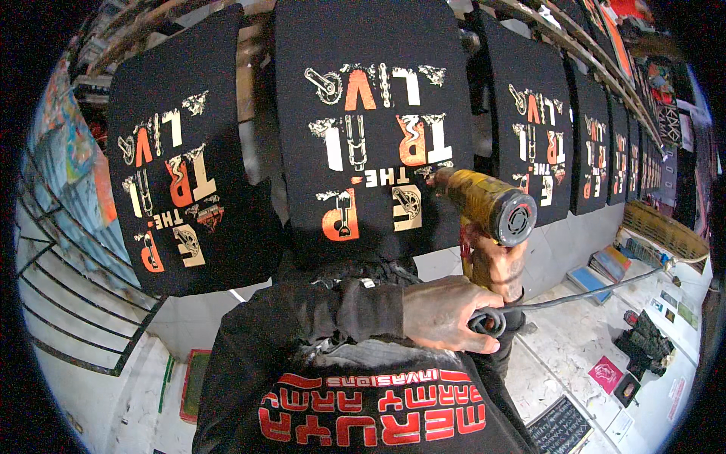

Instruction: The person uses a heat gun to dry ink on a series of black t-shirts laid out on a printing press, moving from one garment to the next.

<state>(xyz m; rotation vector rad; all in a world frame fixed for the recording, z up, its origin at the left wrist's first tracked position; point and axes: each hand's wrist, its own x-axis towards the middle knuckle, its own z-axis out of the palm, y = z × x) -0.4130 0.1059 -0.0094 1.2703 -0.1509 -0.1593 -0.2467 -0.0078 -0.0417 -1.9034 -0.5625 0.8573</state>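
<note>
My right hand [499, 266] is wrapped round the handle of a yellow and black heat gun [488, 200]. Its nozzle reaches over the lower right part of the black shirt [363, 41] in front of me, near the orange and cream print. A dark power cord [488, 323] lies looped in my left hand [442, 314], which is closed on it just below my right wrist. From there the cord runs off to the right. More black shirts with the same print lie on boards to the left [181, 64] and to the right [522, 49].
The row of shirt boards curves away at the far right, beside a wooden rail [575, 34]. A yellow basket-like container [665, 231] stands to the right. On the white floor lie coloured flat packs [597, 274] and a dark crumpled cloth [646, 344]. Black metal railings [83, 310] stand at left.
</note>
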